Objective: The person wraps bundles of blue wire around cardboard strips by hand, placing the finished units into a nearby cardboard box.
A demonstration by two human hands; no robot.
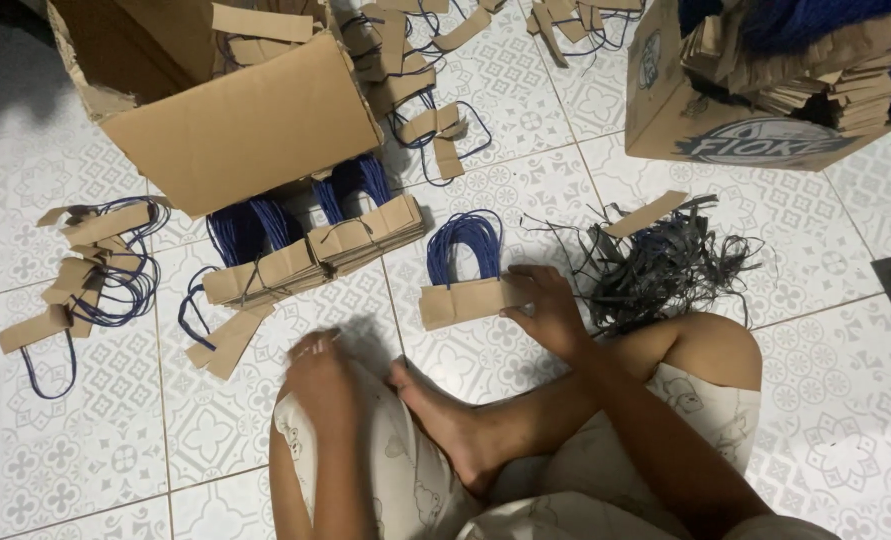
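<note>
The right hand (548, 308) presses fingers down on a small stack of brown card strips (462, 301) with blue cord loops (463, 243), lying on the tiled floor (845, 250) just ahead of a bare foot. The left hand (317, 372) hovers half-curled over the knee; whether it holds anything cannot be told. The stack looks light, the card stiff, the cords limp; best taken by the card edges.

Right hand (550, 305) forward, left hand (317, 372) curled
</note>
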